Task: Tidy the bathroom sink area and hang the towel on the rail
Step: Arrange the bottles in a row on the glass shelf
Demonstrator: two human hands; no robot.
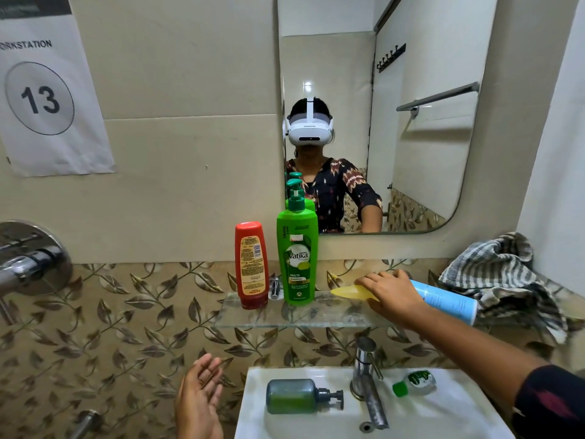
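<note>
My right hand (392,293) is closed around a light-blue bottle with a yellow cap (443,301), which lies tilted on the glass shelf (304,318). My left hand (198,397) hovers open and empty to the left of the white sink (459,410). On the shelf a red bottle (251,264) stands inverted on its cap beside an upright green pump shampoo bottle (297,258). A striped towel (503,280) lies crumpled at the shelf's right end. A grey-green soap dispenser (294,396) lies on its side on the sink rim. A small clear bottle with a green cap (414,382) lies right of the tap (367,381).
A mirror (380,106) above the shelf reflects a towel rail (438,96) and wall hooks behind me. A chrome wall fitting (28,261) juts out at the far left. A paper sign numbered 13 (44,90) hangs on the tiled wall.
</note>
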